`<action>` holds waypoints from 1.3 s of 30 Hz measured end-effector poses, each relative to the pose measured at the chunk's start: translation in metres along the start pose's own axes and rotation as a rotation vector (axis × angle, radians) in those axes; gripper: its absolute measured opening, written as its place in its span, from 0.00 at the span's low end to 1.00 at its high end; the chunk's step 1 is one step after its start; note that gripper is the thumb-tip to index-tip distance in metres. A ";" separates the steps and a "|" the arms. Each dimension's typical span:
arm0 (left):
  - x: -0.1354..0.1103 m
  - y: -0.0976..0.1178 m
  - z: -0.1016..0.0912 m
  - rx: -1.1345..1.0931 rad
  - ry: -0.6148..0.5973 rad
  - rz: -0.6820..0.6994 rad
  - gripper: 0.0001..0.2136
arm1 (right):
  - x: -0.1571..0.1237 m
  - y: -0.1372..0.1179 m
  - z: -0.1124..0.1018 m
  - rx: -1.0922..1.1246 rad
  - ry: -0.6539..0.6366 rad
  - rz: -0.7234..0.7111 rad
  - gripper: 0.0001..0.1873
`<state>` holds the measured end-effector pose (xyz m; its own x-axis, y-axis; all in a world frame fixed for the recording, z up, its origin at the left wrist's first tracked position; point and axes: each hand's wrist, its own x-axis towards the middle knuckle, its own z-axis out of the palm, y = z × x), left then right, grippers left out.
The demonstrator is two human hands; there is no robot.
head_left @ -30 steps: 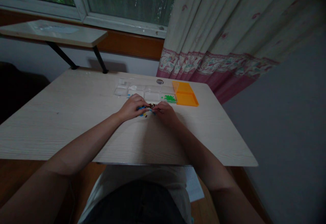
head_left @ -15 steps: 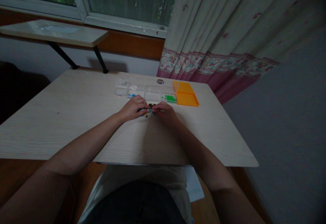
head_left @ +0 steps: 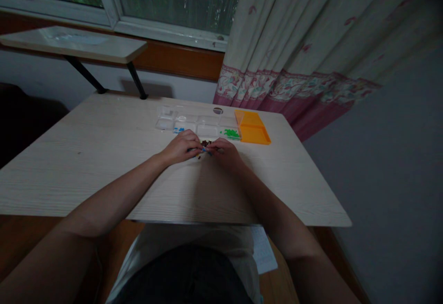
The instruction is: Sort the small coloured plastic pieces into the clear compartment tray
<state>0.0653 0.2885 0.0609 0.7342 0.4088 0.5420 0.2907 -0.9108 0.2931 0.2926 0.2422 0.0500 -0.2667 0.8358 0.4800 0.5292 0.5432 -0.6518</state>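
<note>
A small heap of mixed beads (head_left: 205, 146), brown, blue and yellow, lies on the pale wooden table (head_left: 104, 156). My left hand (head_left: 180, 147) rests palm down at the heap's left side, fingers curled in a pinch over the beads. My right hand (head_left: 224, 152) lies at the heap's right side, fingers also curled toward the beads. What either hand pinches is too small to make out. Just behind the hands stands a clear compartment box (head_left: 194, 122) with green beads (head_left: 230, 133) in one cell and blue beads (head_left: 178, 129) in another.
An orange lid (head_left: 252, 128) lies open at the box's right end. A small round dark object (head_left: 218, 110) sits behind the box. A side shelf (head_left: 72, 45) on black legs stands beyond the table's far left. A flowered curtain (head_left: 294, 55) hangs at right.
The loose beads in front of my left hand are drawn closer into the heap. Both hands stay at the heap, shifted only slightly.
</note>
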 end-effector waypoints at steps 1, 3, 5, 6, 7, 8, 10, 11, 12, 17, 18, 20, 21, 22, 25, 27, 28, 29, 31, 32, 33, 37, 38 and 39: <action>0.000 -0.001 0.000 -0.002 0.003 -0.001 0.09 | 0.000 0.000 0.000 0.010 0.020 0.000 0.20; -0.001 -0.002 0.000 -0.003 0.011 -0.012 0.09 | 0.001 0.001 -0.001 0.021 0.058 -0.005 0.21; -0.001 -0.002 -0.001 0.001 0.022 -0.035 0.10 | 0.001 0.003 -0.003 0.010 0.084 -0.012 0.22; -0.001 -0.003 -0.002 0.004 0.028 -0.049 0.10 | 0.002 0.004 -0.004 -0.005 0.088 -0.014 0.21; -0.001 -0.003 -0.003 0.008 0.034 -0.066 0.10 | 0.002 0.005 -0.005 -0.026 0.087 -0.015 0.21; -0.001 -0.004 -0.004 0.014 0.043 -0.085 0.11 | 0.002 0.007 -0.007 -0.054 0.082 -0.015 0.20; -0.001 -0.006 -0.006 0.037 0.076 -0.135 0.11 | 0.002 0.009 -0.009 -0.125 0.060 -0.016 0.18; -0.001 -0.008 -0.006 0.054 0.100 -0.164 0.11 | 0.002 0.010 -0.010 -0.168 0.046 -0.018 0.16; -0.001 -0.010 -0.006 0.075 0.129 -0.193 0.11 | 0.002 0.011 -0.011 -0.213 0.029 -0.021 0.15; -0.005 -0.023 -0.008 0.150 0.277 -0.316 0.11 | -0.001 0.009 -0.014 -0.442 -0.064 -0.027 0.11; -0.006 -0.025 -0.009 0.161 0.301 -0.337 0.11 | -0.002 0.008 -0.014 -0.478 -0.082 -0.028 0.11; -0.008 -0.029 -0.011 0.182 0.335 -0.373 0.11 | -0.003 0.006 -0.014 -0.527 -0.117 -0.029 0.10; -0.008 -0.031 -0.013 0.192 0.344 -0.391 0.11 | -0.003 0.005 -0.014 -0.542 -0.132 -0.027 0.10; -0.008 -0.033 -0.014 0.202 0.351 -0.410 0.11 | -0.003 0.005 -0.014 -0.552 -0.145 -0.023 0.09; -0.010 -0.038 -0.017 0.223 0.371 -0.465 0.10 | -0.003 0.005 -0.015 -0.566 -0.176 -0.013 0.08; -0.011 -0.041 -0.017 0.229 0.390 -0.485 0.09 | -0.003 0.005 -0.015 -0.570 -0.188 -0.014 0.07; -0.011 -0.042 -0.016 0.229 0.396 -0.489 0.09 | -0.004 0.006 -0.014 -0.573 -0.189 -0.016 0.07; -0.012 -0.044 -0.016 0.228 0.401 -0.493 0.09 | -0.004 0.007 -0.014 -0.578 -0.187 -0.018 0.07; -0.013 -0.046 -0.014 0.224 0.401 -0.503 0.09 | -0.004 0.007 -0.013 -0.586 -0.179 -0.022 0.07; -0.014 -0.047 -0.013 0.222 0.398 -0.510 0.09 | -0.004 0.008 -0.012 -0.589 -0.176 -0.023 0.07; -0.014 -0.048 -0.013 0.219 0.396 -0.517 0.09 | -0.004 0.008 -0.011 -0.589 -0.176 -0.023 0.06; -0.015 -0.051 -0.013 0.209 0.404 -0.534 0.09 | -0.003 0.008 -0.010 -0.552 -0.189 -0.023 0.06; -0.016 -0.051 -0.013 0.206 0.405 -0.540 0.09 | -0.003 0.008 -0.010 -0.538 -0.185 -0.023 0.07; -0.016 -0.052 -0.013 0.206 0.403 -0.548 0.09 | -0.003 0.009 -0.010 -0.524 -0.178 -0.023 0.07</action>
<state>0.0305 0.3301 0.0470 0.1768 0.7644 0.6200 0.6922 -0.5444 0.4737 0.3063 0.2437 0.0488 -0.3911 0.8496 0.3540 0.8394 0.4870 -0.2415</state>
